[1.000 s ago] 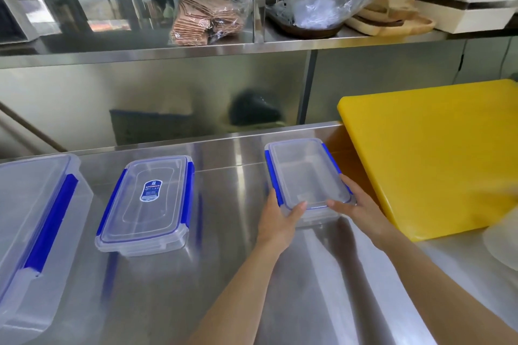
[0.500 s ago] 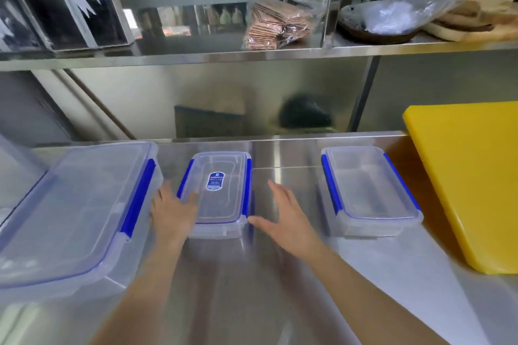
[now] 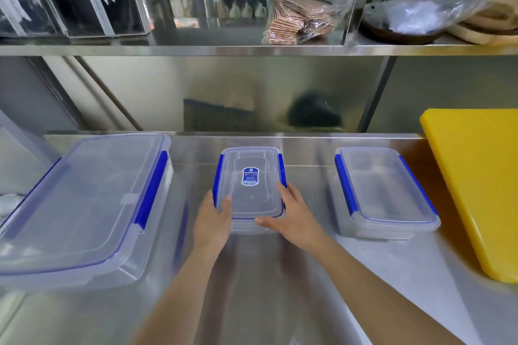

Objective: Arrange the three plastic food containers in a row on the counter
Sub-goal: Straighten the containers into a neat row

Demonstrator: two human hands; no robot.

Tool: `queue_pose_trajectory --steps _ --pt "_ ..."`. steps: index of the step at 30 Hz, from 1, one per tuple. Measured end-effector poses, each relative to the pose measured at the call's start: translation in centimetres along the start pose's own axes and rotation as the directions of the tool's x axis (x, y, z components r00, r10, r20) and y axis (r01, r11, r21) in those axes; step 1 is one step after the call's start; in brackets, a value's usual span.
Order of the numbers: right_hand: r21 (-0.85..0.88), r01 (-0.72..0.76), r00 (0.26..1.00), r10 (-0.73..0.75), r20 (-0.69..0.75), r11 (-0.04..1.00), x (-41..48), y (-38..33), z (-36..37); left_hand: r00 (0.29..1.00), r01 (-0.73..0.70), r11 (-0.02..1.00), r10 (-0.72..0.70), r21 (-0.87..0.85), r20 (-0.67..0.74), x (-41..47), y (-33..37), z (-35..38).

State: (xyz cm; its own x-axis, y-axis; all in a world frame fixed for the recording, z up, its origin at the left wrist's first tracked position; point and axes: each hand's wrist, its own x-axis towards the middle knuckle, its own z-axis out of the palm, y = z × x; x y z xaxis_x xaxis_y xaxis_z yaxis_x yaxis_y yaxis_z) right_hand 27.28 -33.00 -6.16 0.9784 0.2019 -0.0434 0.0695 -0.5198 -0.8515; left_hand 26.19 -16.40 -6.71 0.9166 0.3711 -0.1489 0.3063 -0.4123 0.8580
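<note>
Three clear plastic containers with blue clips stand on the steel counter (image 3: 280,302). The large container (image 3: 81,204) is at the left, the labelled middle container (image 3: 251,176) is in the centre, and the right container (image 3: 384,190) stands beside the yellow board. My left hand (image 3: 211,218) grips the middle container's near left corner, thumb on the lid. My right hand (image 3: 294,218) holds its near right corner, fingers along the blue clip.
A thick yellow cutting board (image 3: 476,185) lies at the right edge of the counter. The steel shelf (image 3: 252,49) above carries a bag of brown wafers (image 3: 300,19), a bowl under plastic wrap (image 3: 406,22) and wooden boards (image 3: 493,25).
My hands let go of the right container, moved left and closed on the middle container, which now sits further right, midway between the other two. The view also shifted left.
</note>
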Motion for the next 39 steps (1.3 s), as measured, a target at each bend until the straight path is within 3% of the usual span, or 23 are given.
queue_pose_trajectory --steps 13,16,20,23,26,30,34,39 --pt "-0.087 -0.009 1.0 0.011 0.029 0.996 -0.6 -1.8 1.8 1.0 0.018 1.0 -0.019 0.01 0.018 0.0 -0.6 -2.3" --pt "-0.192 0.009 0.999 -0.002 0.038 0.981 -0.4 -3.2 2.7 0.999 0.053 0.998 -0.053 0.04 0.008 -0.3 -0.8 -4.3" --pt "-0.219 0.04 0.983 -0.078 -0.166 0.975 -0.3 -4.7 2.1 0.972 -0.129 0.988 0.143 0.09 -0.185 -1.2 2.1 -7.5" --pt "-0.086 0.075 0.985 -0.087 -0.147 0.993 -0.5 -7.2 3.4 0.881 -0.22 0.952 0.287 0.211 -0.377 0.7 2.6 -12.8" --pt "0.152 -0.06 0.998 0.059 0.01 0.987 -0.3 -9.4 6.6 0.885 0.039 0.912 0.158 0.408 -0.437 3.8 -0.3 -18.4" --pt "0.243 -0.215 0.959 0.157 0.237 0.946 -0.3 -13.2 11.7 0.922 0.3 0.801 -0.105 0.517 -0.373 5.1 -6.7 -24.3" --pt "0.31 -0.286 0.923 0.174 0.342 0.907 -0.4 -15.2 14.0 0.938 0.288 0.773 -0.107 0.565 -0.331 5.1 -9.2 -24.7" --pt "0.375 -0.324 0.915 0.187 0.357 0.868 -0.8 -15.2 15.2 0.939 0.292 0.737 -0.1 0.61 -0.329 3.9 -8.4 -24.4"
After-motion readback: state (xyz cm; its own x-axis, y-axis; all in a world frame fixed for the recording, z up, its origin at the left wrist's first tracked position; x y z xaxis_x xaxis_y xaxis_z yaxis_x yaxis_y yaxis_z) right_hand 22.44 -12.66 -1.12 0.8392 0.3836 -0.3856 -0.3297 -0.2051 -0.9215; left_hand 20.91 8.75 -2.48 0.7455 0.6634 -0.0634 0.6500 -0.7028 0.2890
